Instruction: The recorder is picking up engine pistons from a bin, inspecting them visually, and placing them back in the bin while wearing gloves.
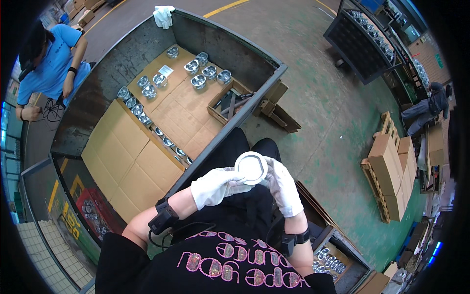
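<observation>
Item: round pale part (250, 168), open face up, held before the person's lap, near the bin (225, 44). Underside hidden.
Left hand (213, 187): white-gloved, fingers closed on the part's left and lower edge; fingertips partly concealed behind it.
Right hand (284, 188): white-gloved, gripping the right edge; thumb and finger placement hard to make out.
Bin contents: silvery metal parts (198, 81), some partly hidden along a cardboard sheet (129, 157); small carton (214, 104), dark contents unclear.
Lower right: further metal parts (329, 259), partly cut off by the right forearm.
</observation>
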Motion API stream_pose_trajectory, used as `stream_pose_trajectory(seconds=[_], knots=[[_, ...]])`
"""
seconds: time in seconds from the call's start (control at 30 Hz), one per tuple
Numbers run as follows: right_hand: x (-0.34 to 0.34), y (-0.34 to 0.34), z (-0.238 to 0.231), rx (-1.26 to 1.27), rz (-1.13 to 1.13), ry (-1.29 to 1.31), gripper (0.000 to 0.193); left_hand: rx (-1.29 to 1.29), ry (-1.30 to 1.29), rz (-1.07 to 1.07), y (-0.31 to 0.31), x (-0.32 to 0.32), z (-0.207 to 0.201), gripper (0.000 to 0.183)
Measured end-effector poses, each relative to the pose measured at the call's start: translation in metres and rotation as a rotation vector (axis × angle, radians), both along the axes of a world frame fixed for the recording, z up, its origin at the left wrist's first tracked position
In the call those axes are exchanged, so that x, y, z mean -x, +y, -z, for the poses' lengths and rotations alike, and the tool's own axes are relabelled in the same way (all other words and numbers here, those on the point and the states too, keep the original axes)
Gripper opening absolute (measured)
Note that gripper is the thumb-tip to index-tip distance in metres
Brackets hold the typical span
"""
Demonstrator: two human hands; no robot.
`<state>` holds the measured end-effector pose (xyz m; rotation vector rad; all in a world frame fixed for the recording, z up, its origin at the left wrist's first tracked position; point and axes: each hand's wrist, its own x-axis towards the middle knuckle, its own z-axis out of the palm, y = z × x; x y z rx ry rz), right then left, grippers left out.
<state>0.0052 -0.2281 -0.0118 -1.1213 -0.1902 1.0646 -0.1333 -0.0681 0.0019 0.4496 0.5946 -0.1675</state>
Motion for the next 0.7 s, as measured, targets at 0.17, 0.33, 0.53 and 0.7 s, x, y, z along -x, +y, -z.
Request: stream_pose_trajectory(seconds=[0.17,0.33,0.53,0.7], knots=[[0.012,0.005,-0.005,0.144,0.057,-0.07,0.043,0.038,0.011,-0.014,-0.002,-0.006,-0.004,0.033],[0.01,0.008,-0.006,0.079,0.076,0.038,0.047,0.05,-0.018,-0.025,-0.005,-0.006,-0.003,0.036],[0.005,0.008,0.001,-0.075,0.099,0.021,0.045,0.006,0.047,-0.051,-0.015,-0.006,-0.012,0.038],[0.001,0.01,0.004,-0.104,0.091,0.107,0.045,0.032,0.045,0.006,-0.025,-0.005,-0.009,0.038]])
